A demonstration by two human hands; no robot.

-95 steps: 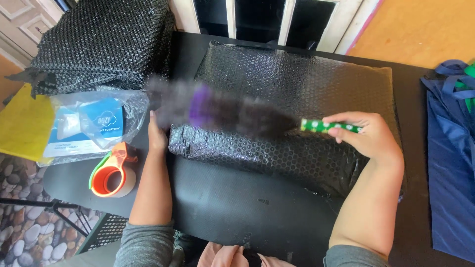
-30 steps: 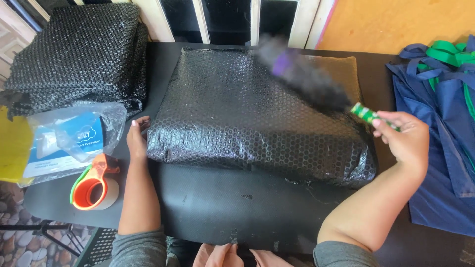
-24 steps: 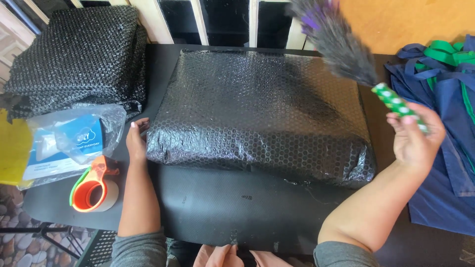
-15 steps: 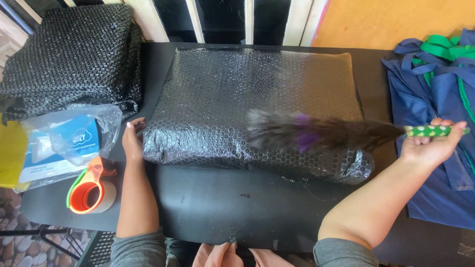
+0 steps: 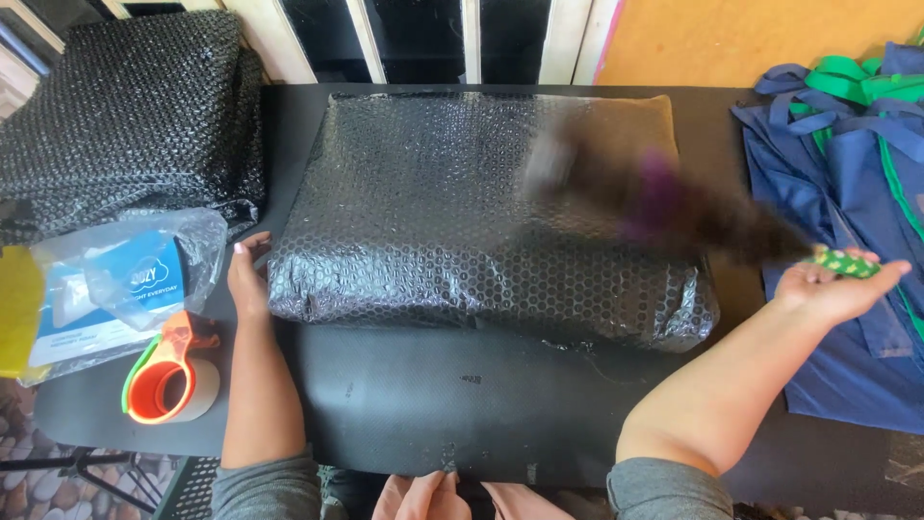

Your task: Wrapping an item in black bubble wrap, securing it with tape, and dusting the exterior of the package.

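A large flat parcel wrapped in black bubble wrap (image 5: 452, 212) lies on the black table (image 5: 462, 404). My left hand (image 5: 247, 277) rests against the parcel's left edge, fingers on the wrap. To the right of the parcel, my right hand (image 5: 835, 285) grips the green dotted handle of a dark feather duster (image 5: 664, 202). The duster's feathers, dark with a purple band, are blurred with motion over the parcel's right half.
A stack of folded black bubble wrap (image 5: 125, 116) sits at the back left. In front of it lie a clear plastic bag with a blue pack (image 5: 120, 284) and an orange tape dispenser (image 5: 168, 380). Blue cloth bags with green straps (image 5: 847, 193) lie at the right.
My right hand has swung the duster up off the parcel, down across its front, and now back over its right half. My left hand has stayed at the parcel's left edge.
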